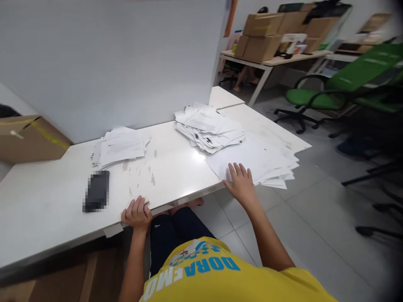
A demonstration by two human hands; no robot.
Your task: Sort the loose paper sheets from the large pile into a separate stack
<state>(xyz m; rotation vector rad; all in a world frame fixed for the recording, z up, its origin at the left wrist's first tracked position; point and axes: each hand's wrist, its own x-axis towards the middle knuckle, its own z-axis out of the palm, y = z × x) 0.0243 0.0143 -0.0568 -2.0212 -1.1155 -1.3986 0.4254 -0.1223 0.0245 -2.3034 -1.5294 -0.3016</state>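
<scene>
At the front edge of the white table (171,184), my left hand (137,213) is closed with its fingers curled. A short end of a thin pen-like stick (146,203) pokes out beside the thumb; the rest of it is hidden. My right hand (241,182) lies open, fingers spread, on the near corner of a spread of white paper sheets (261,157). These sheets overhang the table's front right edge. Behind them sits a thick, untidy pile of papers (210,126) with dark marks. A smaller paper pile (122,147) is further left.
A blurred-out black object (97,191) lies left on the table. A cardboard box (33,138) stands at the far left, and a grey partition (110,63) rises behind. Green chairs (315,98) and a desk with boxes (261,35) are to the right; a person's legs show beneath it.
</scene>
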